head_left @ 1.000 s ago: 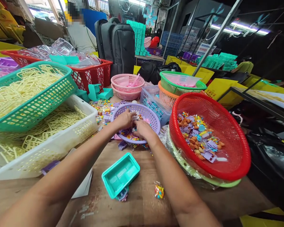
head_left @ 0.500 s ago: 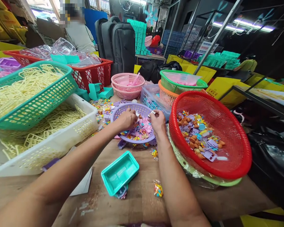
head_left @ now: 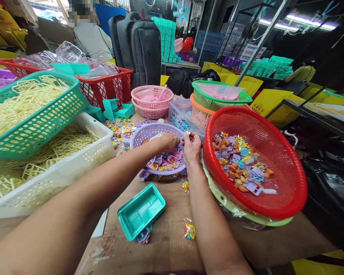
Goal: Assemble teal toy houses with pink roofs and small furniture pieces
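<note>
Over the purple basket (head_left: 160, 172), my left hand (head_left: 171, 141) is closed, its fingertips turned down and away, so what they hold, if anything, is hidden. At the basket's right rim my right hand (head_left: 192, 144) pinches a small white plastic piece (head_left: 187, 133) between thumb and fingers. The two hands are close together. Inside the basket lie pink, purple and yellow small plastic parts (head_left: 176, 157). Nearer to me a teal plastic tub (head_left: 141, 212) rests tilted on some purple parts. Beside my right forearm is a small clear bag of coloured pieces (head_left: 189, 230).
On the right leans a large red basket (head_left: 286, 168) of mixed parts. A teal basket (head_left: 40, 130) of cream frames sits on a white crate (head_left: 83, 164) at left. Pink baskets (head_left: 151, 109), an orange basket (head_left: 200, 110) and a green basket (head_left: 218, 103) stand behind. A person (head_left: 91, 38) is at the back left.
My left hand has moved right across the purple basket, close to my right hand. The right hand keeps its pinch on the white piece. The view has shifted slightly.
</note>
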`<state>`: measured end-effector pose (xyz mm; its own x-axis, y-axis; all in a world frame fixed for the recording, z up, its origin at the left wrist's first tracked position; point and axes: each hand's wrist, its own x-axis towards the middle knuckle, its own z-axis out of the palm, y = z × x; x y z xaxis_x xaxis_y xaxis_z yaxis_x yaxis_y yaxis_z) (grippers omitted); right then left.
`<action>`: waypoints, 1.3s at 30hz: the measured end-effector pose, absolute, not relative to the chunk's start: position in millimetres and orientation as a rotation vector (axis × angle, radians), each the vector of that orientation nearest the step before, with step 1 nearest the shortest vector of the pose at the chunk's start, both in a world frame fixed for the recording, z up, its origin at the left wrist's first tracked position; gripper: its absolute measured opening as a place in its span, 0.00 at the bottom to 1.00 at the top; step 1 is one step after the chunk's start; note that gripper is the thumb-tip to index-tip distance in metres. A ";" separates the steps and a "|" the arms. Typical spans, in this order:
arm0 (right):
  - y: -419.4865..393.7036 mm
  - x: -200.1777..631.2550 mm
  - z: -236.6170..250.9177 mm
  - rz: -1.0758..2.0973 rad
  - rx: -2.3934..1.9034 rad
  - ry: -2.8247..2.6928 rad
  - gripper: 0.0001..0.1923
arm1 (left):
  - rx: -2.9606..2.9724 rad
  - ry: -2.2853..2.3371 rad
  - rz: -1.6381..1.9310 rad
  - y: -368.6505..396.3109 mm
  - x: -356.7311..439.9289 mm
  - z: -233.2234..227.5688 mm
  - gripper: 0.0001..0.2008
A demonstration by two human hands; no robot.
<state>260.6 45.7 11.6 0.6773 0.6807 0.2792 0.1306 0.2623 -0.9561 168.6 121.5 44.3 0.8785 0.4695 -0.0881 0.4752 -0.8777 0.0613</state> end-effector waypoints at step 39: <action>-164.8 167.9 -24.4 0.196 -1.553 -1.754 0.09 | 2.159 1.101 0.496 -83.1 -0.1 52.0 0.11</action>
